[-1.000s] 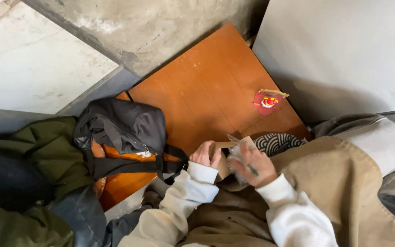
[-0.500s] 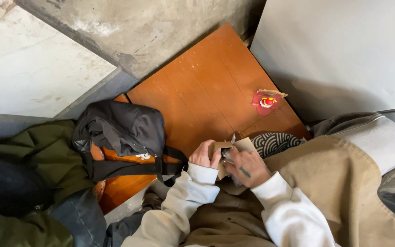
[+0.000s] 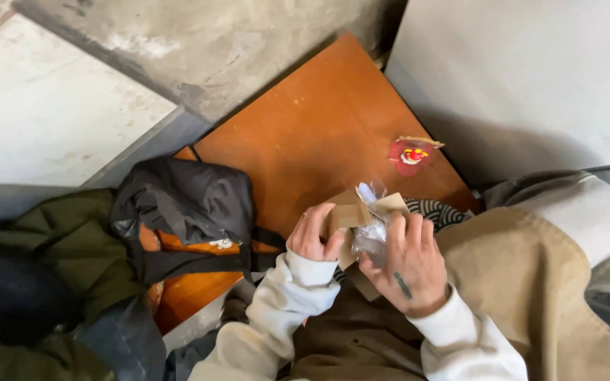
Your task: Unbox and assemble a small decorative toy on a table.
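Both hands on a small cardboard pack point(image 3: 351, 212) with a clear plastic bag point(image 3: 372, 236) coming out of it. Left hand point(image 3: 313, 236) pinches the pack's left flap, thumb on the near side, fingers curled over the top. Right hand point(image 3: 407, 261) is wrapped round the bag and the rest of the pack, fingers pressed together on the plastic, back of hand up

Pack sits between my hands, just over my lap, at the near edge of the orange board point(image 3: 319, 134)

Change over the last second: hands were lower and tight together with the pack mostly covered. Now it's lifted a bit, the flap stands clear on the left, and the crinkled top of the bag pokes out above my right fingers. I read that as pack opened, contents partly out, not free yet. Can't tell what's inside the bag, too blurred

Around it:
- patterned cloth point(image 3: 435, 212) just right of the pack, partly under my right hand
- small red toy point(image 3: 409, 155) further out on the board, right side, well apart from my hands, hasn't moved
- black and orange bag point(image 3: 185, 212) left of my hands, strap running toward my left wrist
- green jacket point(image 3: 44, 240) far left
- tan trousers point(image 3: 531, 282) right and near
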